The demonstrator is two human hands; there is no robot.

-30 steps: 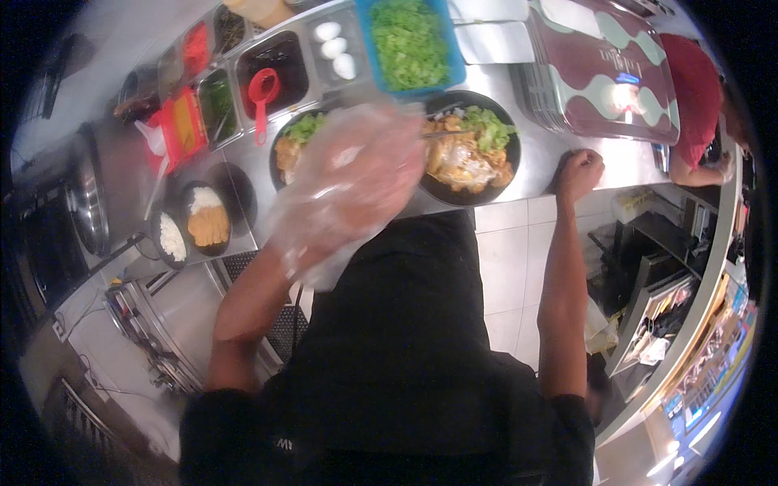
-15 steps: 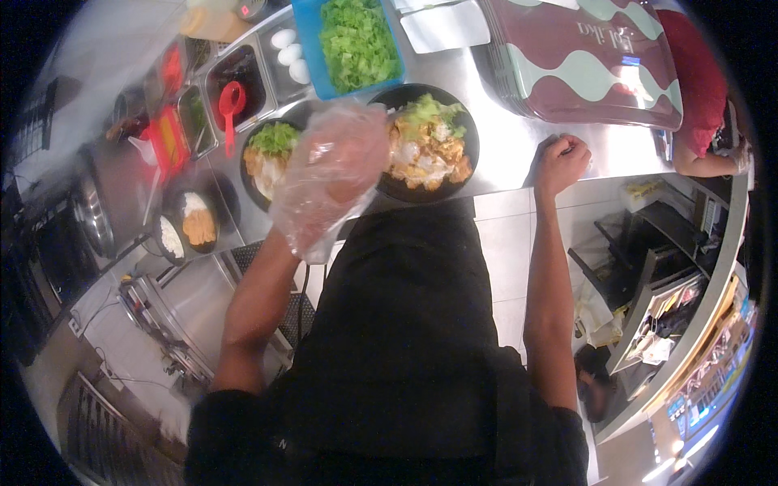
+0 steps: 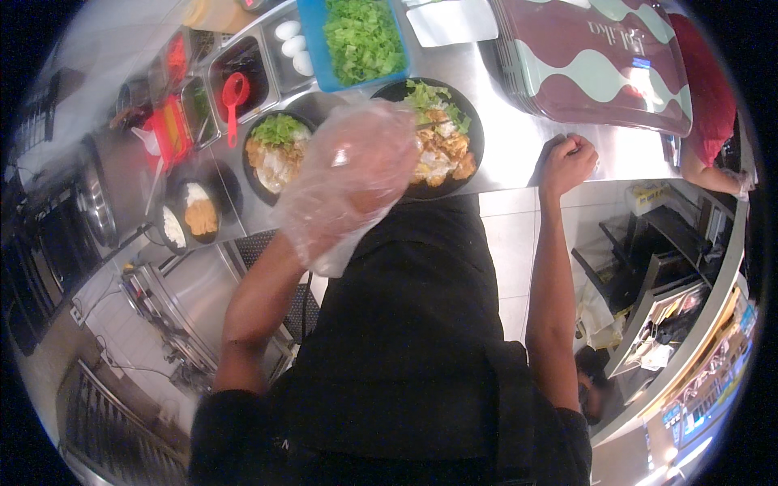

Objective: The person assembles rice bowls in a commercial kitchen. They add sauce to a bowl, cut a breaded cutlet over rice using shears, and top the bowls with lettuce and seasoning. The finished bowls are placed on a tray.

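Observation:
My left hand (image 3: 365, 154), in a clear plastic glove, is over the left side of a dark bowl (image 3: 478, 134). Its fingers look closed, and a thin dark stick-like piece (image 3: 433, 124) juts from them across the bowl's chopped lettuce (image 3: 433, 99). What the fingers hold is mostly hidden. Browned food with a white topping (image 3: 443, 154) fills the rest of that bowl. Partly behind the glove stands a second dark bowl (image 3: 250, 174), with similar food and lettuce (image 3: 279, 130). My bare right hand (image 3: 570, 162) rests in a loose fist at the counter's front edge, holding nothing.
A blue tub (image 3: 318, 61) of lettuce stands behind the bowls, beside eggs (image 3: 294, 47) and a metal pan with a red ladle (image 3: 235, 93). Farther left is a dark dish (image 3: 215, 182) with rice. Patterned trays (image 3: 592, 73) are stacked right, near another person's arm (image 3: 713, 176).
My gloved left hand has shifted slightly right over the right-hand bowl, and a thin dark piece now shows at its fingers. My right fist stays on the counter edge.

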